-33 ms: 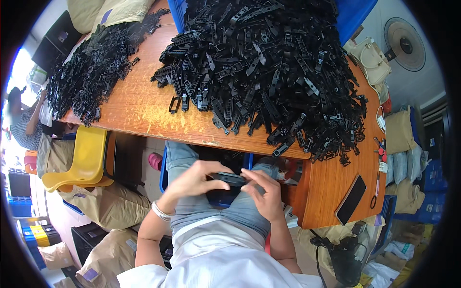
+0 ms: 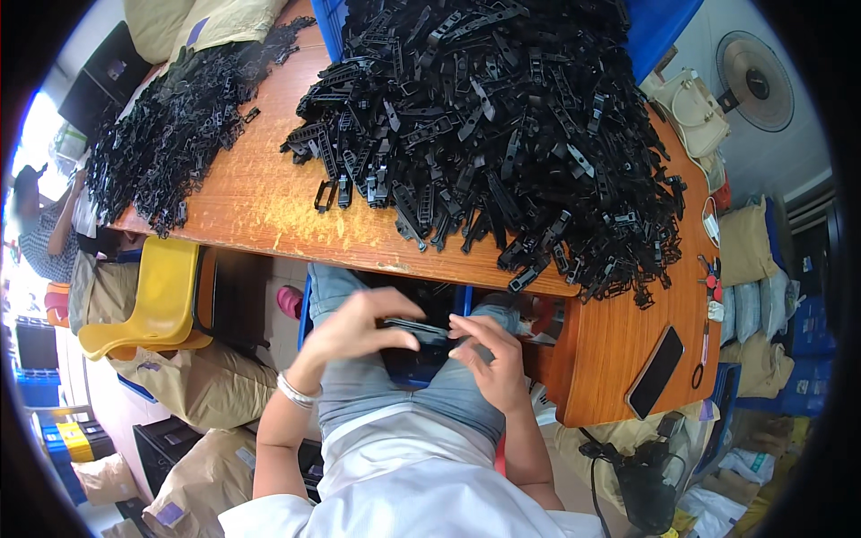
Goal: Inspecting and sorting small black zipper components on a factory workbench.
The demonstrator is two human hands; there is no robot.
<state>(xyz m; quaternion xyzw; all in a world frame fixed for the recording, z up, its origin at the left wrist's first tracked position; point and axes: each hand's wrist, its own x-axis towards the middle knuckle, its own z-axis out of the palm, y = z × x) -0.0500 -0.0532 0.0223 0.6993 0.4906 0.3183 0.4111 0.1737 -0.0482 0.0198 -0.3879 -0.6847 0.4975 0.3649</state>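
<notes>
A dark, slim black plastic clip part (image 2: 420, 332) hangs above my lap, its outline partly smeared by motion. My right hand (image 2: 493, 359) pinches its right end between thumb and fingers. At the other end, my left hand (image 2: 360, 330) has its thumb and fingers apart around the part, with a gap showing between them. A big heap of black plastic clip parts (image 2: 484, 134) covers the table in front of me. Below my hands, a blue bin (image 2: 307, 327) stands between my legs, mostly hidden.
A second pile of smaller black parts (image 2: 170, 134) lies at the table's left. The wooden table (image 2: 296, 211) bends round to my right, where a phone (image 2: 656, 373) and scissors (image 2: 699, 372) lie. A yellow chair (image 2: 148, 309) stands at left. Another person (image 2: 49, 233) is at the far left.
My left hand has shifted slightly left and up, and its fingers have spread. My right hand stays nearly still with the part.
</notes>
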